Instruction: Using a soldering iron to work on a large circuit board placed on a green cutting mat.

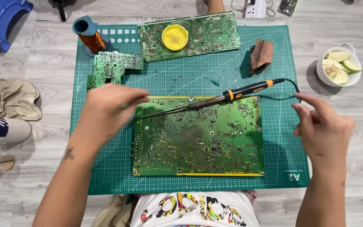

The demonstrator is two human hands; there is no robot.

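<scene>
A large green circuit board (pixel 198 138) lies on a green cutting mat (pixel 274 138). A soldering iron (pixel 215 98) with a black and orange handle rests across the board's top edge, tip pointing left. My left hand (pixel 105 110) hovers over the board's upper left corner, fingers stretched toward the iron's tip, slightly blurred; it holds nothing I can see. My right hand (pixel 322 126) is at the mat's right edge, its fingers touching the iron's black cable (pixel 293 86).
A second long board (pixel 206 35) carrying a yellow lid (pixel 175 37) lies at the mat's top. A smaller board (pixel 112 67), a copper wire spool (pixel 89 35), a brown block (pixel 260 55), a white cup of green fruit slices (pixel 339 67), a cloth (pixel 9 98).
</scene>
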